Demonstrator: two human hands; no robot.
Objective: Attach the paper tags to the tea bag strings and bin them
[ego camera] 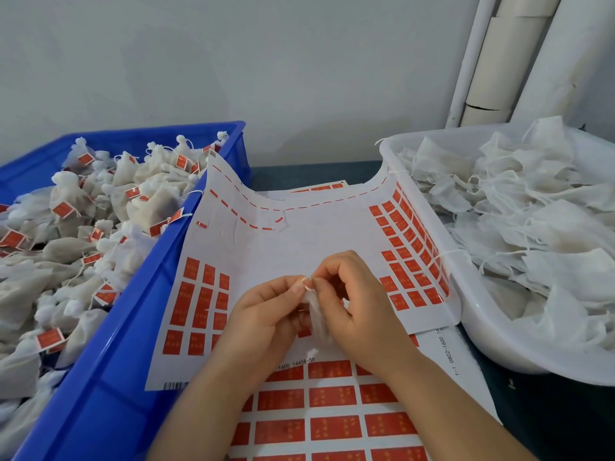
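My left hand [266, 311] and my right hand [349, 301] meet over the middle of a sticker sheet [299, 237]. Both pinch a small white tea bag [316, 317] at its top, where the string end sits between the fingertips. The bag hangs between my palms. The sheet carries red paper tags [199, 304] in rows, with its middle part peeled bare. A blue bin [109, 377] at the left holds several tea bags with red tags [63, 207] attached. A white tub [482, 347] at the right holds several untagged white bags [519, 211].
A second sheet of red tags [332, 424] lies under my wrists at the front. The top sheet curls up against both containers. White pipes [492, 61] stand in the far right corner against a pale wall. Dark table shows between the containers.
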